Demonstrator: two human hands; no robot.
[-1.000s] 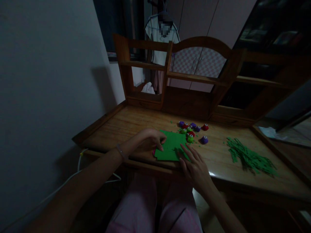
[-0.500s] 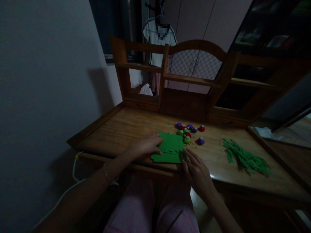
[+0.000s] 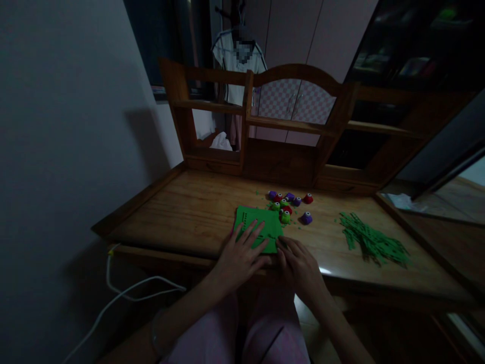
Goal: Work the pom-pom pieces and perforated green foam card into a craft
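Note:
A green sheet (image 3: 261,223) lies flat near the front edge of the wooden desk (image 3: 197,212). My left hand (image 3: 242,253) rests on its near part, fingers spread and flat. My right hand (image 3: 299,265) lies at the sheet's near right corner, fingers stretched out and touching the edge. Neither hand holds anything. Just beyond the sheet sits a cluster of small purple, red and green punch-like pieces (image 3: 290,205).
A heap of thin green strips (image 3: 371,240) lies on the right of the desk. A wooden shelf unit (image 3: 280,131) rises at the back. A white cable (image 3: 125,293) hangs below the desk's left front. A wall closes off the left side.
My left hand moved from the sheet's left edge onto its near part and now lies flat with spread fingers. My right hand shifted slightly toward the near corner. The view turned left.

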